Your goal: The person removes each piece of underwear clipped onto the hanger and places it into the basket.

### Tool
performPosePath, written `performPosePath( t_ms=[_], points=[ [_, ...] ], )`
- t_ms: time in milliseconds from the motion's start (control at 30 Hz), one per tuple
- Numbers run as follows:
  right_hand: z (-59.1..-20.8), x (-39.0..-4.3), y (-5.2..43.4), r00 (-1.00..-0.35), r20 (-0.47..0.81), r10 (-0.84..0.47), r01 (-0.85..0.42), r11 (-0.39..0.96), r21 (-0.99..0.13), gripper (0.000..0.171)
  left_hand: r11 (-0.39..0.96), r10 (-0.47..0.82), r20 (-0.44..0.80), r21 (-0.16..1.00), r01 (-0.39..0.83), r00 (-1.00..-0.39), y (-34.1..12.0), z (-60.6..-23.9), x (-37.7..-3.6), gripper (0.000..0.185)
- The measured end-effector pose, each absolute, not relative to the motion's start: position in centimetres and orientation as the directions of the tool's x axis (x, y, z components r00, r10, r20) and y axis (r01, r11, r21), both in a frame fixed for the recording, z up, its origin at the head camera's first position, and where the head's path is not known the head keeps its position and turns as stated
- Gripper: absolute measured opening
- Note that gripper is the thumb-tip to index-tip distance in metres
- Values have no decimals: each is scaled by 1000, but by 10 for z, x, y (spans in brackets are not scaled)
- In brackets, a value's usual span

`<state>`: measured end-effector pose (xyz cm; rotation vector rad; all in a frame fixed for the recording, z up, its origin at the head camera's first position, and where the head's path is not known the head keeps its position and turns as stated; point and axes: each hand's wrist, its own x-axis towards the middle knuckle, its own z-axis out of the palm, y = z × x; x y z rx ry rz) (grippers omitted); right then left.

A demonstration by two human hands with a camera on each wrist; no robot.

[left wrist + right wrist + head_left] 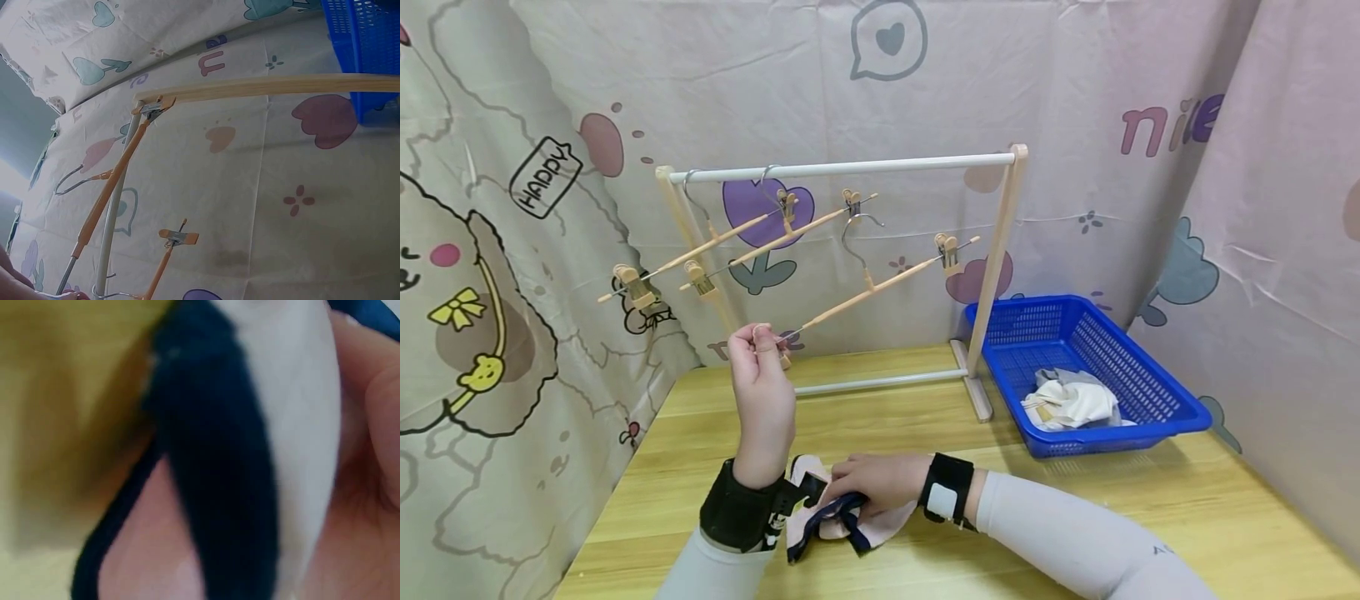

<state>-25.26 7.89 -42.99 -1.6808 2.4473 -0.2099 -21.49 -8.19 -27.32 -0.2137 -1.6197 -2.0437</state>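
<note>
- The head view alone shows both hands: the left hand [762, 375] is raised, its fingertips pinching the near clip end of a wooden hanger [880, 283] held clear of the rack [842, 169].
- The right hand [880, 482] rests low on the table [1075, 492], fingers curled round a pink garment with dark blue trim [831, 525].
- The left wrist view shows the hanger's [109, 187] far clip and the rack's post from below; the hand itself is cut off at the corner.
- The right wrist view is blurred, filled by the garment's [300, 425] fabric and dark trim against the fingers [375, 425].
- A blue basket [1150, 392] holding pale cloth [1071, 404] sits beside the rack.
</note>
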Motion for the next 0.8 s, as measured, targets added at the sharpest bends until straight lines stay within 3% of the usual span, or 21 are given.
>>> performPosePath(
  t_ms=[167,467,633,800],
  points=[
    [-431,-252,80,-408,-29,-913,-886,403,-230,41,-166,-288,432,856,490,-854,-81,-272,-215,20],
    [-429,-251,83,-440,-21,-898,-890,439,-122,17,-178,-282,445,846,502,-850,-82,-271,-217,21],
    [-429,-250,89,-435,27,-900,-889,425,-170,19,-164,-288,432,857,489,-854,-83,-273,-218,22],
    [-428,-248,95,-488,65,-870,-853,460,-245,25,-145,-292,428,864,482,-855,-85,-276,-220,22]
  ],
)
